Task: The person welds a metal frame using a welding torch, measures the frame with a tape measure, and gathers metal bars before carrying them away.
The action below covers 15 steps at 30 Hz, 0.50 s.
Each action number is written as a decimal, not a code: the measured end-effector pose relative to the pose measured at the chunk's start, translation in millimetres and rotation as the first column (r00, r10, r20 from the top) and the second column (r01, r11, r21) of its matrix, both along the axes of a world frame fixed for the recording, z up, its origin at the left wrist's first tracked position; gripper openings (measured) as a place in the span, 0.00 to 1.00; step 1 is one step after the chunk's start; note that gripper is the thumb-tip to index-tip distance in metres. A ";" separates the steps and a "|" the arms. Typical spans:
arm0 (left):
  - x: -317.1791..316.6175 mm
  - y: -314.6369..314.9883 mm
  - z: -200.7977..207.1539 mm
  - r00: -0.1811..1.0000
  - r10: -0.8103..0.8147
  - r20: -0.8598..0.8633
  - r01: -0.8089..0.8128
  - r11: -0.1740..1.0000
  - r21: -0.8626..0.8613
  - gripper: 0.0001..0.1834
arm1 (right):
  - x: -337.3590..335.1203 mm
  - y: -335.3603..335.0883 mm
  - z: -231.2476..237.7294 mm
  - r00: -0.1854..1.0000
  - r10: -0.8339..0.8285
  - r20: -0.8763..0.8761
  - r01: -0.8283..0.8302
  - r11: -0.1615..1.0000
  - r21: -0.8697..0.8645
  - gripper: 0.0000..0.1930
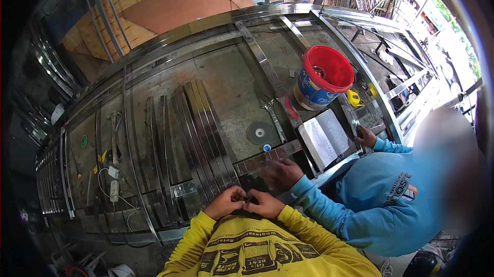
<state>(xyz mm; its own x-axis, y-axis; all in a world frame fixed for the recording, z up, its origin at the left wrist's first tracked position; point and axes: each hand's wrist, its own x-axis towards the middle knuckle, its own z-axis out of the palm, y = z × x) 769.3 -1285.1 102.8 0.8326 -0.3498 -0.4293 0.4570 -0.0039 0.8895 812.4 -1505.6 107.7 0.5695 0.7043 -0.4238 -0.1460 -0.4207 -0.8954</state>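
Note:
Close to my body, at the near edge of a metal frame (267, 73), my two hands meet. My left hand (225, 203) and my right hand (265, 205) both have bent fingers pinched together around something small and dark (248, 199). It is mostly hidden, so its kind cannot be made out. Just beyond my fingers lie several long shiny metal tubes (198, 122), side by side. To my right, a co-worker's hand (283, 175), smeared by motion, hovers beside my right hand; the co-worker's other hand (367, 137) rests near an open notebook (325, 138).
A red bucket (329, 68) stands beyond the notebook, with a yellow tape measure (354, 98) beside it. An adjustable wrench (275, 120) and a cutting disc (259, 133) lie mid-table. A hammer (114, 135) and a white power strip (114, 190) are on the left. The co-worker's blue sleeve (329, 207) reaches in from the right.

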 end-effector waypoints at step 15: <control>-0.1 19.7 0.9 0.998 -0.045 -0.035 0.047 0.997 0.062 0.20 | -8.9 21.6 -4.7 0.982 0.061 0.180 -0.068 0.997 0.032 0.27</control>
<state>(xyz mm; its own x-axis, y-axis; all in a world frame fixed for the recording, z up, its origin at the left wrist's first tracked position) 769.2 -1265.5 103.7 0.8010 -0.3590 -0.4791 0.4845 -0.0814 0.8710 803.5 -1484.0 103.0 0.5868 0.7554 -0.2915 0.0444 -0.3895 -0.9200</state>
